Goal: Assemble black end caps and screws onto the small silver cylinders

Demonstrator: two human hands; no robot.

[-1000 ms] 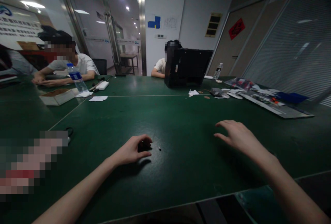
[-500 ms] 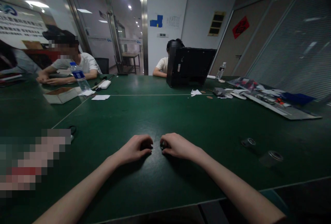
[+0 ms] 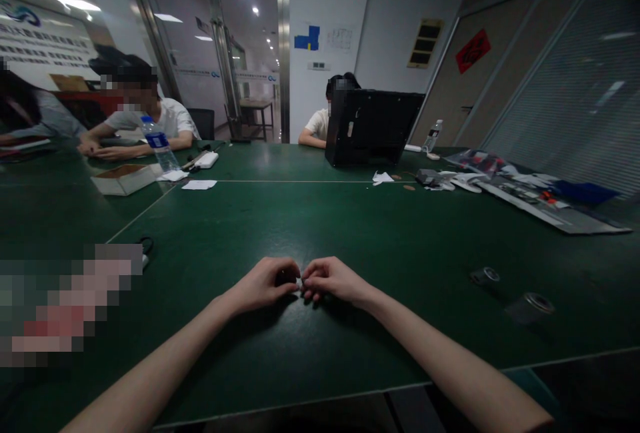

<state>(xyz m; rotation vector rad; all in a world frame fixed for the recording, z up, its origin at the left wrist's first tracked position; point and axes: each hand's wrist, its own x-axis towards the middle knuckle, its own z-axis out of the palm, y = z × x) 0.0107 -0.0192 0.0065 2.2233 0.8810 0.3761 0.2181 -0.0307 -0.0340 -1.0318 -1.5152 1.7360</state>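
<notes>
Close together over the green table [image 3: 250, 220], my two hands almost meet at the fingertips. My left hand [image 3: 267, 281] is curled, its thumb and fingers closing at the tips near a tiny pale piece too small to name. Thumb and forefinger of my right hand [image 3: 335, 281] are pinched together right beside that spot, the other fingers tucked below. Whatever the fingertips hold is mostly hidden. Off to the right are two short cylinders with metallic rims, a smaller one [image 3: 485, 276] and a larger one [image 3: 533, 306], apart from my hands.
A black box-like case [image 3: 375, 128] stands across the table with a person behind it. Another person sits at the left behind a water bottle [image 3: 159, 143] and an open carton [image 3: 125, 181]. Papers and parts lie on a board [image 3: 555, 213] at right. A blurred-out patch covers the left foreground.
My right hand has moved left and closed to a pinch, bringing its fingertips up against my left hand's. The whole view has shifted slightly. My left hand keeps nearly the same curl.
</notes>
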